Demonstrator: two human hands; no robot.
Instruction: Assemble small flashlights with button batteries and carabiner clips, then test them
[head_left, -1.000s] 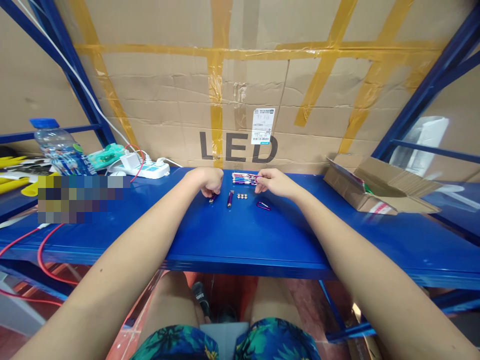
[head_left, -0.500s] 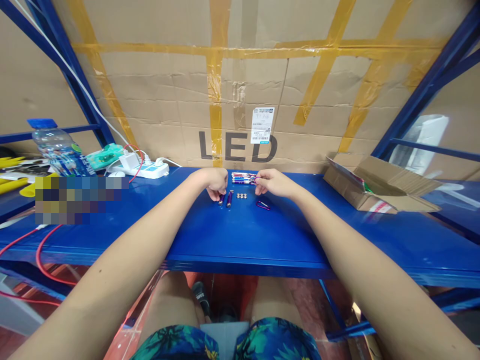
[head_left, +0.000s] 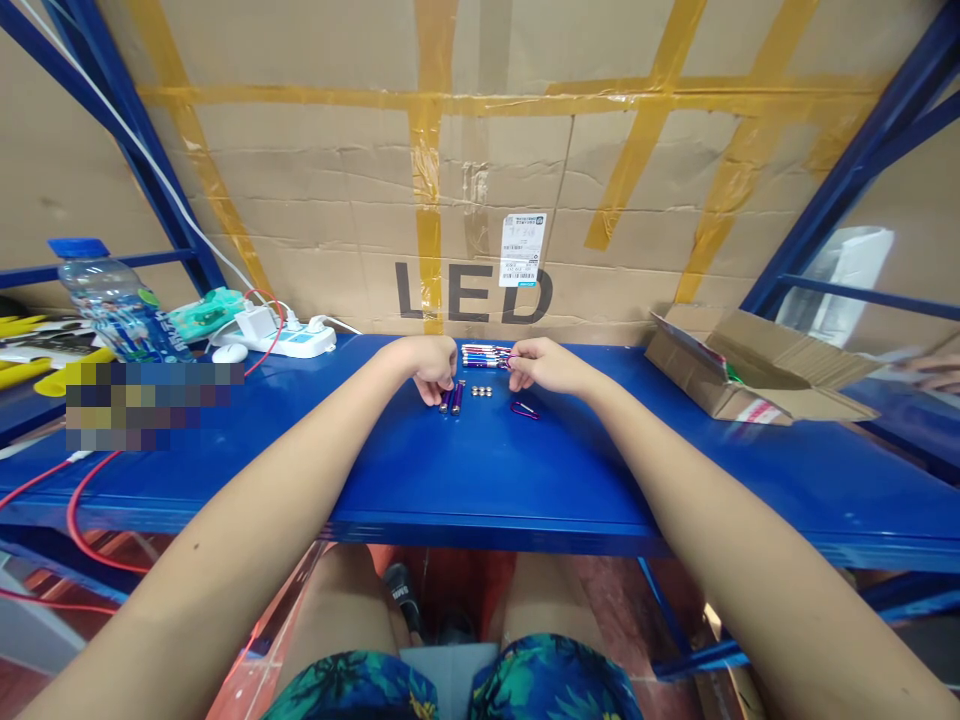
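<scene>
My left hand (head_left: 433, 372) is closed, its fingertips on the left one of two slim purple metal tubes (head_left: 457, 399) that look like small flashlights, lying side by side on the blue table (head_left: 480, 470). My right hand (head_left: 541, 366) is pinched at the right end of a row of several shiny tubes (head_left: 484, 354) in different colours. Something small and purple shows at its fingertips, too small to name. Between the hands lie several silver button cells (head_left: 482, 391). Just below my right hand rests a purple carabiner (head_left: 525, 410).
An open cardboard box (head_left: 750, 365) stands at the right. On the left are a water bottle (head_left: 112, 300), a white power strip (head_left: 300, 343) with cables, and yellow-handled tools (head_left: 26, 372). A large carton (head_left: 345, 200) closes off the back. Another person's hand (head_left: 941, 372) shows at the far right.
The left purple tube has come closer to the other one, with my left hand at it. My right hand stays by the row. Another person's hand has appeared at the far right.
</scene>
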